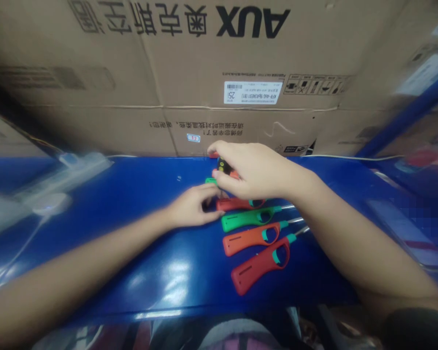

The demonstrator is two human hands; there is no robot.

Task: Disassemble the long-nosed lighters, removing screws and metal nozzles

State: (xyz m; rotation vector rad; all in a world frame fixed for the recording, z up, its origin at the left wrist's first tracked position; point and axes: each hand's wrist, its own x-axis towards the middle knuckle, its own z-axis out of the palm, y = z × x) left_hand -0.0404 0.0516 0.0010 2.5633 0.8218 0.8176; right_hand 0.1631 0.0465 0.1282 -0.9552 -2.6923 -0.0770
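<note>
Long-necked gas lighters lie side by side on a blue table. My left hand [193, 206] has its thumb and fingers on either side of the handle end of a red lighter [235, 203]. My right hand [257, 170] is just beyond it, curled around a black piece with yellow marks [223, 166]; orange-red parts show beside it, and the rest is hidden. Under the right hand the end of a green handle [210, 181] peeks out. Nearer to me lie a green lighter [241, 219], an orange lighter [248, 239] and a dark red lighter [255, 270], metal necks pointing right.
A large cardboard box [131, 116] with printing stands upright behind the blue table [138, 267]. A white round object with a cable [51, 204] and a blurred clear plastic item [76, 172] are on the left. A flat pale item [405, 233] lies at the right.
</note>
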